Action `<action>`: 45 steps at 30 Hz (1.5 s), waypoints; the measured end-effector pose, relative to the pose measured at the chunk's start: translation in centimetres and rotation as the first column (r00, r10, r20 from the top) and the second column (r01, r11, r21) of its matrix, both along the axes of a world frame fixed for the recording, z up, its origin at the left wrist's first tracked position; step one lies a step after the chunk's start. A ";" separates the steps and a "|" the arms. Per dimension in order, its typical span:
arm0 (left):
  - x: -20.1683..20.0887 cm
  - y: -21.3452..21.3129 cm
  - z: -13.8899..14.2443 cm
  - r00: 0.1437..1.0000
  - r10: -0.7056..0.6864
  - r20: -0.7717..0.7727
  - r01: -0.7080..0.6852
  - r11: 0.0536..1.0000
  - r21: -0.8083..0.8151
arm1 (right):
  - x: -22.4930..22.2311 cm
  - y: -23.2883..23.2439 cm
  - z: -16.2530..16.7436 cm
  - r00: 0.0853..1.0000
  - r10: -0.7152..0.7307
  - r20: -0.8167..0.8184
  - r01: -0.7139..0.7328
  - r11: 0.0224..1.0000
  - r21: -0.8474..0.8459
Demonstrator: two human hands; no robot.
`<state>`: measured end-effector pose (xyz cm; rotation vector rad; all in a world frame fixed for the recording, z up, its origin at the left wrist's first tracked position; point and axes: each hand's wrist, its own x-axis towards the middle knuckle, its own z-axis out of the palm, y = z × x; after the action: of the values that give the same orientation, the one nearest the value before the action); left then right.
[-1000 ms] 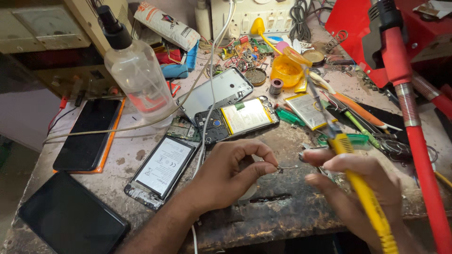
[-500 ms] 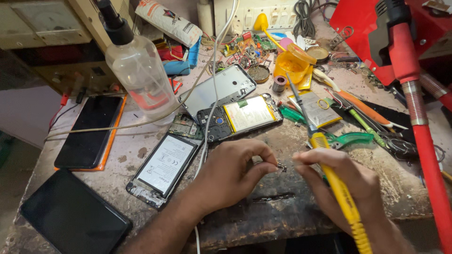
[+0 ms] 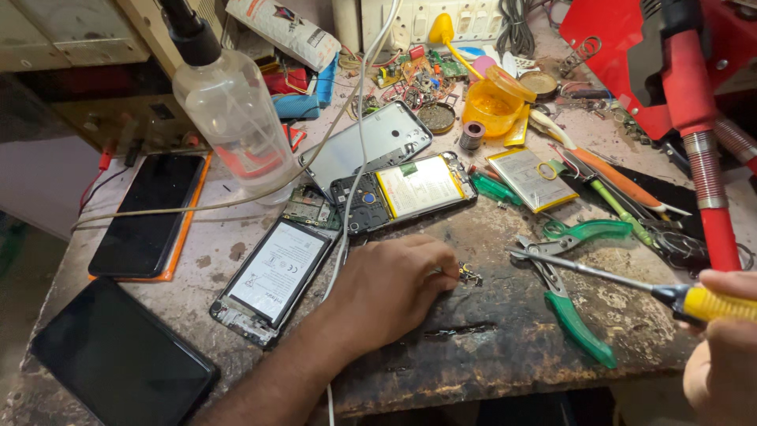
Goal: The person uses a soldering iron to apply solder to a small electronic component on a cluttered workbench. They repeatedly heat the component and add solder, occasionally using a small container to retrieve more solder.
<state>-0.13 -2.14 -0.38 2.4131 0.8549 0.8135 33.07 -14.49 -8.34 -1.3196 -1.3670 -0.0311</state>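
Small metal part (image 3: 471, 275): centre of frame, on worn workbench (image 3: 505, 347), pinched at fingertips of left hand (image 3: 390, 290), closed on it. Yellow-handled screwdriver (image 3: 631, 285): gripped in closed right hand (image 3: 721, 355), lower right; shaft runs left and slightly up, tip short of the part, to its right. Green-handled pliers (image 3: 569, 304) under the shaft. Opened phone (image 3: 402, 192) above; left hand nearer the part
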 end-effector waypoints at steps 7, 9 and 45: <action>0.3 0.1 -0.7 0.990 -0.019 -0.142 0.052 0.971 0.234 | 0.0 -0.4 -0.1 1.000 0.012 0.019 -0.012 0.999 -0.036; 0.3 0.2 -0.8 0.989 -0.033 -0.144 0.068 0.967 0.246 | -0.5 -0.3 0.4 0.999 0.022 0.031 -0.021 0.999 -0.048; 0.4 0.1 -0.8 0.987 -0.037 -0.158 0.072 0.974 0.216 | -6.3 0.9 7.3 0.998 -0.057 0.036 0.064 0.974 -0.218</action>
<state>0.29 -2.03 -1.19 2.7116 0.7861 0.7439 26.73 -13.61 -1.02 -1.5506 -1.3845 0.0609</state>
